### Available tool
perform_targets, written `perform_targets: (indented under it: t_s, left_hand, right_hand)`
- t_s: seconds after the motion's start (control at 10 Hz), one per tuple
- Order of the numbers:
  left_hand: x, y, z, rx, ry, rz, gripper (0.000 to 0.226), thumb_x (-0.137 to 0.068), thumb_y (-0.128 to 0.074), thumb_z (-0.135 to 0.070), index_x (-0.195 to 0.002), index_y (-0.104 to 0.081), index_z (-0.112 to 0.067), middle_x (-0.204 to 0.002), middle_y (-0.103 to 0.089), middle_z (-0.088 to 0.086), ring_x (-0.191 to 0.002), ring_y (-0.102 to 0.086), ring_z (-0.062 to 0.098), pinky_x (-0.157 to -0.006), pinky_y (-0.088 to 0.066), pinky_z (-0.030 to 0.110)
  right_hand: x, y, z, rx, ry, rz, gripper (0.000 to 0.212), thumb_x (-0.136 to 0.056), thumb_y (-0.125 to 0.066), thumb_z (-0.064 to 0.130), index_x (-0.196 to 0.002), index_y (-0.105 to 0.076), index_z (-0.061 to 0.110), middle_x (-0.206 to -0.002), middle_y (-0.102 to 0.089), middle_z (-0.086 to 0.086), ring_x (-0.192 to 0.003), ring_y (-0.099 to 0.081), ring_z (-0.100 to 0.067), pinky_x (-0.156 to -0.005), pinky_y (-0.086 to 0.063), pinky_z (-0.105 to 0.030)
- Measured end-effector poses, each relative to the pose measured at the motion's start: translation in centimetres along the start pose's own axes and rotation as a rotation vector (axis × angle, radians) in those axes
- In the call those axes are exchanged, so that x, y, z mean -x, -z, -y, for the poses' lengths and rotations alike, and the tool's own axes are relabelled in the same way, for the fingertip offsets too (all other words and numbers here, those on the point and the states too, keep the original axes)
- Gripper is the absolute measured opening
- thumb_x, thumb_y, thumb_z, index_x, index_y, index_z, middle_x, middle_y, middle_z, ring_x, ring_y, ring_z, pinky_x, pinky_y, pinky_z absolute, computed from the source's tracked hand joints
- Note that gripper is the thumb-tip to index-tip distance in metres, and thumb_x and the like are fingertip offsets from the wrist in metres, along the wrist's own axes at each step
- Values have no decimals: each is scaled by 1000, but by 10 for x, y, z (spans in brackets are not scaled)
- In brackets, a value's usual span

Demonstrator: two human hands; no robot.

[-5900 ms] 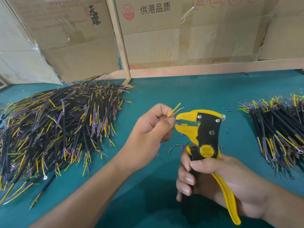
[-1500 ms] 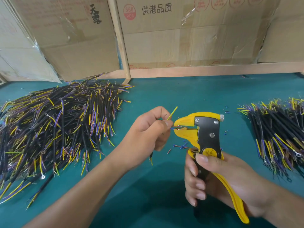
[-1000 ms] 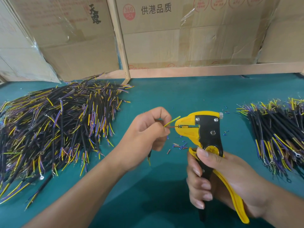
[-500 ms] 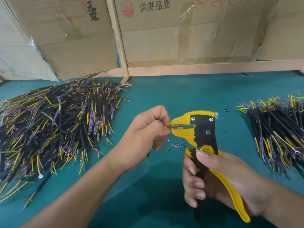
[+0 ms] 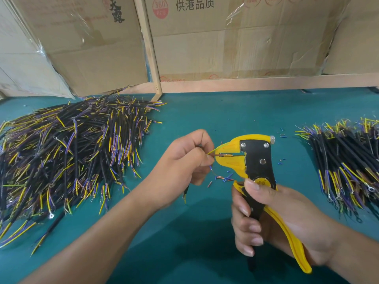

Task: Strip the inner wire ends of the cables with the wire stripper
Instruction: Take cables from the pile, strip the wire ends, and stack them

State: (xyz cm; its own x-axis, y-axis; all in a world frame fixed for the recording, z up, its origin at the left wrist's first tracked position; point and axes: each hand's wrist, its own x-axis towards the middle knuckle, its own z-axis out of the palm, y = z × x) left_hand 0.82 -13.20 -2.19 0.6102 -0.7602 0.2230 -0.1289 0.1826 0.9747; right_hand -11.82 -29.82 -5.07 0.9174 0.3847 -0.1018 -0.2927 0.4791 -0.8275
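**Brown wire now in the stripper**

Six seconds ago my left hand (image 5: 184, 160) held the wire ends clear of the wire stripper (image 5: 254, 160). Since then I've fed a brown wire (image 5: 217, 155) in, and my right hand (image 5: 270, 218) has squeezed the handles closer.

Yellow-and-black wire stripper (image 5: 254, 160), teal table (image 5: 205, 111), cable pile (image 5: 67, 156) — black, yellow, purple

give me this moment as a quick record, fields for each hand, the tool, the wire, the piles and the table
left hand: pinches a cable, feeding an inner wire into the stripper's jaws
right hand: grips the handles of the wire stripper
stripper jaws: nearly closed on the wire
left pile: large heap of black cables
right pile: smaller heap
table: green, insulation bits below the jaws
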Motion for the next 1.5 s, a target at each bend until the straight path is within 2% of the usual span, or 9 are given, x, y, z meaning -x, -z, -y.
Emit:
perform_targets:
  t_s: [0.1, 0.3, 0.5, 0.6, 0.7, 0.9, 1.0, 1.2, 1.5]
  left_hand:
    - [0, -1, -1, 7, 3, -10, 3, -68, -54, -22, -71, -54, -20, -53, -41, -12, -49, -26, 10, -49, -26, 21]
    - [-2, 1, -6, -212, -99, -41, 5, -73, -58, -14, -76, -56, -11, -65, -51, 0, -62, -41, 12, -61, -37, 19]
    - [-2, -6, -3, -111, -112, -101, 3, -75, -60, -27, -73, -58, -25, -64, -42, -7, -61, -32, 11, -57, -28, 21]
    - [-3, -5, -1, -91, -115, -130, 4, -75, -60, -25, -71, -58, -26, -63, -41, -7, -60, -30, 11, -55, -27, 22]
    - [-3, -5, 1, -53, -100, -151, 2, -70, -58, -24, -68, -57, -24, -62, -41, -3, -57, -28, 11, -53, -22, 27]
    - [-4, -8, 0, 2, -83, -190, 1, -66, -59, -24, -66, -58, -23, -63, -36, 8, -63, -20, 24, -57, -15, 35]
    - [-3, -10, -1, 9, -83, -195, 2, -66, -59, -24, -67, -59, -22, -65, -31, 12, -61, -20, 21, -57, -14, 36]
    - [-3, -13, 2, 48, -95, -196, 6, -68, -59, -23, -64, -57, -25, -57, -35, -7, -55, -25, 10, -57, -16, 33]
    - [-2, -14, 2, 72, -88, -190, 7, -68, -60, -22, -63, -55, -25, -56, -33, -5, -54, -25, 11, -57, -17, 32]
  right_hand:
    - [0, 0, 0, -17, 3, 5, 46, -86, -75, 48, -76, -54, 9, -62, -38, -9, -53, -41, -22, -60, -43, -40]
    - [-1, 1, 0, -42, 19, -8, 47, -87, -75, 47, -75, -53, 7, -62, -37, -9, -53, -40, -22, -60, -42, -40]
    - [-2, 2, 1, -50, 25, -9, 47, -86, -75, 47, -74, -53, 7, -62, -37, -9, -52, -40, -22, -59, -43, -40]
    - [-1, 2, 1, -49, 26, -7, 47, -86, -75, 47, -74, -53, 7, -62, -37, -9, -52, -41, -22, -59, -43, -40]
    - [-1, 1, 0, -48, 20, -3, 48, -85, -76, 47, -75, -53, 7, -62, -37, -9, -52, -41, -22, -59, -43, -39]
    - [-1, 0, 0, -54, 14, 35, 45, -86, -76, 46, -78, -56, 7, -65, -38, -10, -55, -42, -23, -62, -44, -41]
    - [-2, 0, 0, -59, 17, 42, 43, -86, -76, 45, -79, -57, 7, -66, -39, -10, -56, -44, -24, -64, -45, -42]
    - [-2, 1, -1, -38, 32, 30, 45, -85, -77, 47, -78, -56, 7, -66, -40, -11, -56, -44, -25, -64, -45, -43]
    - [-2, 2, -2, -34, 33, 20, 47, -86, -76, 49, -76, -54, 7, -63, -38, -9, -54, -42, -23, -61, -43, -41]
